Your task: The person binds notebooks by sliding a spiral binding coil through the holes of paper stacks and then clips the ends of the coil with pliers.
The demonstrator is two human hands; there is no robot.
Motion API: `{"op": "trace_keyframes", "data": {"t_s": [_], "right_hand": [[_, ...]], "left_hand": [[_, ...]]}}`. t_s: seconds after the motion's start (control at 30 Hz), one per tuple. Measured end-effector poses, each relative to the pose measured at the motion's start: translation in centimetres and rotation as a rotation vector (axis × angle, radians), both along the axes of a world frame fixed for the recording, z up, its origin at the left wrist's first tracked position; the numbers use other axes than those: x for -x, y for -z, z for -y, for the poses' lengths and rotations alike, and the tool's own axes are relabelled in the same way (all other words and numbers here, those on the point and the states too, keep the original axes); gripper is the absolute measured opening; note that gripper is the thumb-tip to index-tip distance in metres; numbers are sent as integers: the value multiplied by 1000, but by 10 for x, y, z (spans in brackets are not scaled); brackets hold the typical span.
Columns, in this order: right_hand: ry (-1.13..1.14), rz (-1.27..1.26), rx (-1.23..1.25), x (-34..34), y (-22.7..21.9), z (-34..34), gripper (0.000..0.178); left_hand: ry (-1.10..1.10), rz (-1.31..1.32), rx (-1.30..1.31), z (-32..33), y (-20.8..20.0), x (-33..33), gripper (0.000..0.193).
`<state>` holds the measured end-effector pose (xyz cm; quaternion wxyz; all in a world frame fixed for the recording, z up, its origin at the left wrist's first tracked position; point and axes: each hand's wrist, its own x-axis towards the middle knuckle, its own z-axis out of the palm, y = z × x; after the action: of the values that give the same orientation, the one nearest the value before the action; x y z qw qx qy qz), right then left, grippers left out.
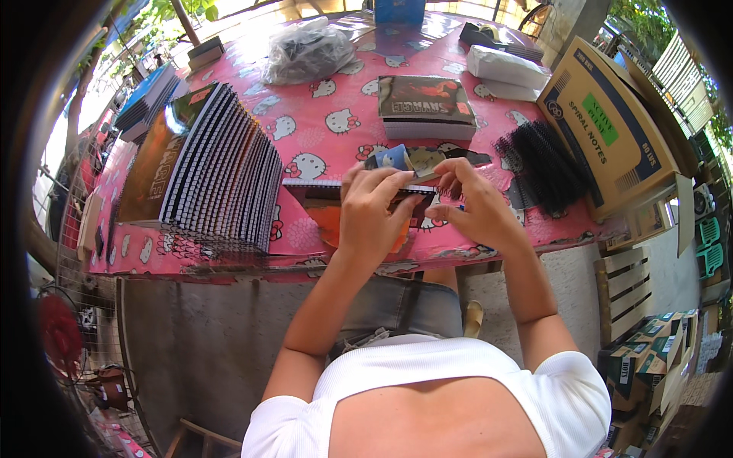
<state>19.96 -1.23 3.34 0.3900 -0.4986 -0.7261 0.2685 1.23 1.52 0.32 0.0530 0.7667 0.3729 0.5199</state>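
a dark-covered spiral notebook with a black wire spine (359, 200) is pinned at the near edge of the pink cartoon-print tablecloth (336, 114) by the left hand (372, 217), fingers curled over it. its right end is pinched by the right hand (473, 204). a fanned stack of bound notebooks (221, 172) lies to the left, loose black spiral coils (546, 164) to the right.

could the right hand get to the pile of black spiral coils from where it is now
Probably yes. The right hand is busy at the notebook with the left hand, but the black spiral coils lie just to its right on the table, nothing between.
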Motion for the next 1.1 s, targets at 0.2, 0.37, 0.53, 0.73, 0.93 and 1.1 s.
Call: {"op": "trace_keyframes", "data": {"t_s": [0.2, 0.37, 0.53, 0.73, 0.93, 1.1], "right_hand": [[76, 160, -300, 10, 0, 4, 27], [49, 207, -292, 9, -7, 0, 21], [6, 110, -274, 6, 5, -3, 19], [84, 85, -288, 20, 3, 3, 17], [189, 172, -404, 27, -2, 7, 15], [-250, 214, 76, -5, -14, -19, 22]], "left_hand": [[-68, -70, 23, 0, 3, 4, 21], [-64, -60, 17, 1, 4, 5, 20], [-75, -32, -3, 0, 3, 3, 19], [-83, -30, -16, -1, 5, 2, 18], [-74, -2, -7, 4, 7, 3, 18], [-58, -41, 20, 9, 8, 15, 19]]}}
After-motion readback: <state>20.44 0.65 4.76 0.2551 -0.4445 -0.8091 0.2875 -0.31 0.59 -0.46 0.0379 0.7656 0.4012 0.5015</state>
